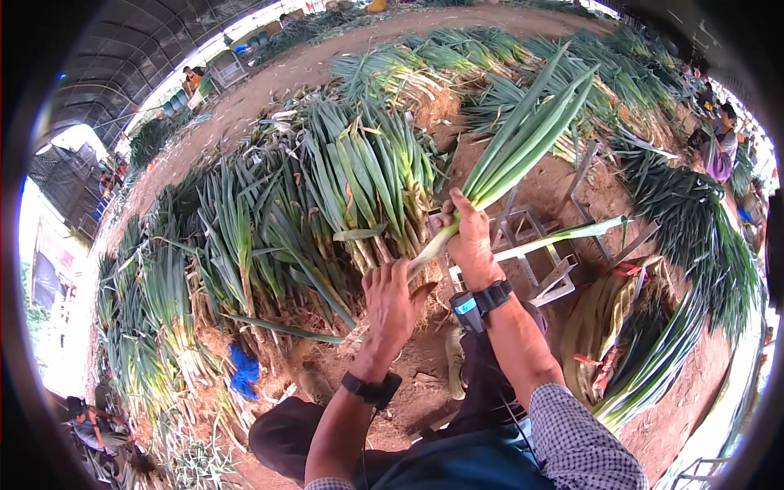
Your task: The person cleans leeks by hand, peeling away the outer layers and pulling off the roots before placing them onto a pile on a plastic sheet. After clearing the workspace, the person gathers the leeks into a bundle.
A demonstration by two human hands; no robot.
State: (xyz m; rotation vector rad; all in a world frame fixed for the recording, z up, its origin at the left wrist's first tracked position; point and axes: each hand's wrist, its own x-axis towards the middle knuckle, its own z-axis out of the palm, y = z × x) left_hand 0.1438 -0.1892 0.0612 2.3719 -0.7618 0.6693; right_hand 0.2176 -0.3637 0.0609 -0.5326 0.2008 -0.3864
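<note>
Leek (506,167) — lg grn lvs fanned, pale stem, held slantwise.

Leek bundles (369,175) stand left (slightly ahead) of the metal frame (559,278).

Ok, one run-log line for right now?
right hand: gripping leafy stalk | left hand: at stalk's pale lower part, grip unclear | green bundles: nearby, ahead-left

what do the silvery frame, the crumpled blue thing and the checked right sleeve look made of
Silvery frame: probably bare metal, perhaps aluminium, given its straight, thin bars and pale grey sheen.
Crumpled blue thing: cloth or thin plastic; it bunches in loose folds, but its surface is too small to settle which.
Checked right sleeve: woven fabric, maybe cotton, matte with soft creases.
</note>
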